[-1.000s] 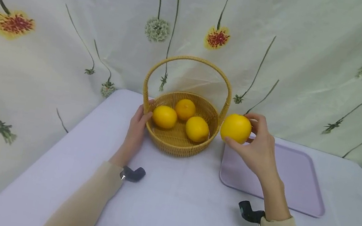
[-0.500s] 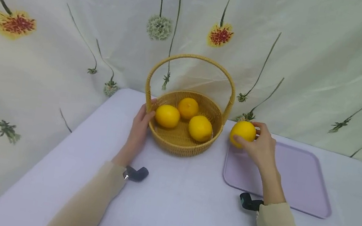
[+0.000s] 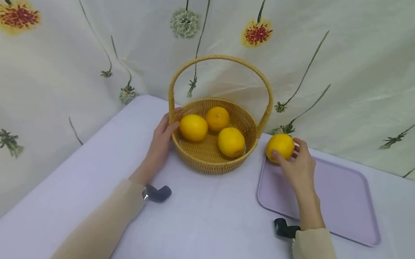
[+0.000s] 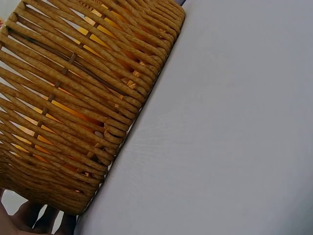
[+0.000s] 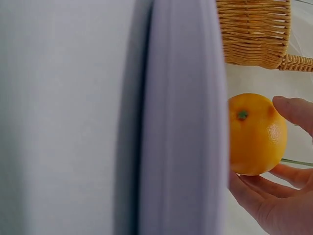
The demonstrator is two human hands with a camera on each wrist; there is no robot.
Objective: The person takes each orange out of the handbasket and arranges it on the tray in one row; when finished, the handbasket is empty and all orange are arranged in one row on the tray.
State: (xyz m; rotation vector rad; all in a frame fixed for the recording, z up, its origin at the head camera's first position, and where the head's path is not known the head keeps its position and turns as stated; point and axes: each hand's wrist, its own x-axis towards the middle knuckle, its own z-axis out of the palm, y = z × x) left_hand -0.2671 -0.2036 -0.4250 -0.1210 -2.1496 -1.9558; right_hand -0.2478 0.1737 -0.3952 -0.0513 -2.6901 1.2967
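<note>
My right hand (image 3: 298, 167) grips an orange (image 3: 280, 147) at the back left corner of the lilac tray (image 3: 346, 199). Its thumb is on the near side and the fingers curl round the far side. In the right wrist view, the orange (image 5: 254, 139) shows a green stem mark and the tray's blurred rim (image 5: 181, 122) covers its left edge. A wicker basket (image 3: 208, 165) with a tall arched handle stands to the left, holding three more oranges (image 3: 193, 128). My left hand (image 3: 160, 142) holds the basket's left side near the handle base, thumb at the rim.
A white cloth covers the table (image 3: 199, 236). Behind it hangs a pale curtain (image 3: 128, 10) printed with flowers, close to the basket's back. Only a narrow gap separates the basket from the tray. Black camera mounts (image 3: 157, 193) sit at both wrists.
My right hand has carried the orange a little right, away from the basket, and lowered it to the tray's corner. My left hand has kept its hold on the basket.
</note>
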